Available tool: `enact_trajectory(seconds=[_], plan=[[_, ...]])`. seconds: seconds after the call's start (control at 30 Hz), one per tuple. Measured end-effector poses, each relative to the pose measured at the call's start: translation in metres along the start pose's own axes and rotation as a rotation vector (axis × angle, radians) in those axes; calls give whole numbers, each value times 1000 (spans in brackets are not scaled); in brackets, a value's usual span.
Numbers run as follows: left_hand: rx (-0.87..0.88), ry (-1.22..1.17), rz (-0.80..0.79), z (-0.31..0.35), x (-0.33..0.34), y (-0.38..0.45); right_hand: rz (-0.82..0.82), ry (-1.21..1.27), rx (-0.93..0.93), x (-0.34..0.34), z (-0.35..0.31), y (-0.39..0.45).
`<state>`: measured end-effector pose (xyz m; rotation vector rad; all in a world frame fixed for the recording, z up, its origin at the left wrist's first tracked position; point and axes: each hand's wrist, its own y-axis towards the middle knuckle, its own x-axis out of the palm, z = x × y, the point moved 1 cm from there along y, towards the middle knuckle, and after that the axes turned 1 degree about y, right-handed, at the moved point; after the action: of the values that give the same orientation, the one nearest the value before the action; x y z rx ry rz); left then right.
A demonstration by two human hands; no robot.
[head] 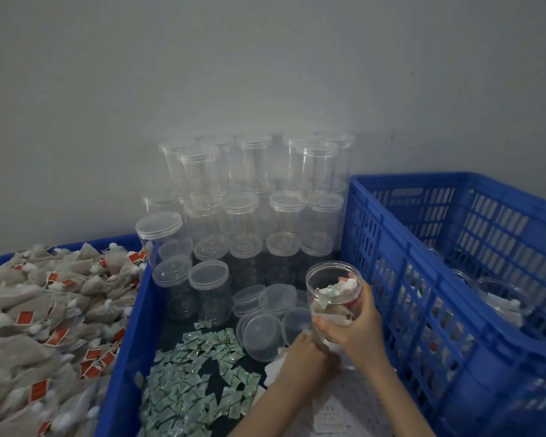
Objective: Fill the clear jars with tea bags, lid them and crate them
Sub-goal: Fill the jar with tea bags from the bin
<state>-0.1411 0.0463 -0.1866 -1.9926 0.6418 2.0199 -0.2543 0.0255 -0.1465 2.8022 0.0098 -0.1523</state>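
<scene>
My right hand [360,326] grips a clear jar [333,291] that has no lid and holds tea bags with a small green packet on top. I hold it upright beside the left wall of the blue crate [391,279]. My left hand [306,348] lies just below and left of the jar, at the edge of several loose clear lids [262,332]. Its fingertips are hidden under the jar and my right hand. A heap of tea bags [44,310] with red tags fills the tray on the left. Filled jars [501,298] stand inside the crate.
Empty lidded jars [249,200] are stacked in tiers against the grey wall. Small green packets [196,373] are spread over the floor of the middle blue tray [130,342]. White paper slips [334,411] lie under my forearms.
</scene>
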Motion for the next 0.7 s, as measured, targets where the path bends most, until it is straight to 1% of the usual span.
enact_trajectory(seconds=[0.03, 0.1, 0.17, 0.2, 0.27, 0.3, 0.37, 0.4, 0.47, 0.53, 0.57, 0.63, 0.7], plan=[[-4, 51, 19, 0, 2, -1, 8, 2, -2, -1, 0, 0], [-66, 51, 22, -2, 6, -2, 25, 4, -12, -2, 0, -1], [-155, -116, 47, -3, 0, -2, 42, 20, -20, -5, 1, -1], [-190, -230, 86, -5, -4, -4, 50, 36, -20, -6, 1, 0], [-320, -332, 161, -16, -11, -9, 60, 45, -32, -8, -1, 1], [-333, -320, 151, -19, -12, -10, 63, 41, -41, -8, -2, 1], [-244, -286, 141, -20, -10, -10, 61, 41, -42, -9, -3, 2], [-171, -223, 156, -19, -12, -12, 58, 42, -42, -9, -3, 3], [-80, -115, 38, -11, -18, -16, 54, 45, -45, -9, -4, 3], [18, 39, 34, -7, -15, -15, 51, 45, -43, -8, -5, 3], [49, 104, 0, -7, -15, -17, 51, 38, -49, -8, -6, 2], [138, 193, 13, -6, -19, -20, 51, 27, -60, -8, -5, 1], [234, 228, 75, -7, -23, -23, 49, 26, -63, -8, -5, 1]])
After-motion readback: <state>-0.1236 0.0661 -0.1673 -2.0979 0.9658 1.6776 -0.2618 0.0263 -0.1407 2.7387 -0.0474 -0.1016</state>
